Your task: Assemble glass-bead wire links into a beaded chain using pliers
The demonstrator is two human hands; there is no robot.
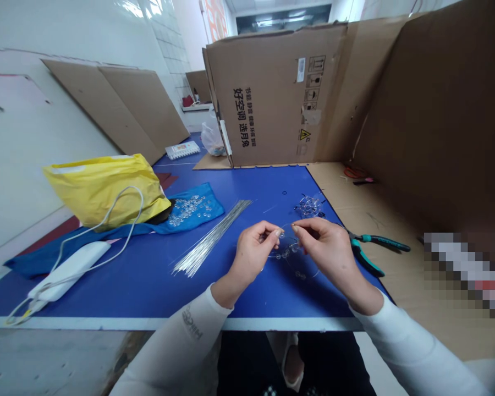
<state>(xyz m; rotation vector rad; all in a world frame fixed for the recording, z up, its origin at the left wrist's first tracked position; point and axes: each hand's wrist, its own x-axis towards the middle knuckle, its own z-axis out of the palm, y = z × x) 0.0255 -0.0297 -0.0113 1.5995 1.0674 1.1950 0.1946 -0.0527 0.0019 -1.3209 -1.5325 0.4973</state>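
White sleeves (173, 346) lead to your left fingers (277, 233) and right fingers (293, 226), both pinched on a thin wire hoop strung with clear beads (286, 248), its arc sagging toward you between them, your right hand (325, 253) nearer the bead cluster (309, 207) on the blue surface (148, 297).

The left hand (251, 253) and right hand (324, 253) cover most of what they pinch: the fingertips (277, 233) hide the exact spot on the thin wire loop (286, 248), and its beads are too small to count. The beaded wire cluster (309, 207) seems to hold clear beads, though its strands cannot be followed. Both white sleeves (173, 346) run off the bottom edge. A pixelated patch (466, 275) blurs whatever lies at the right, and the red coil (355, 172) on the cardboard sheet (379, 220) is too small to identify, as is the print on the far white box (182, 149).
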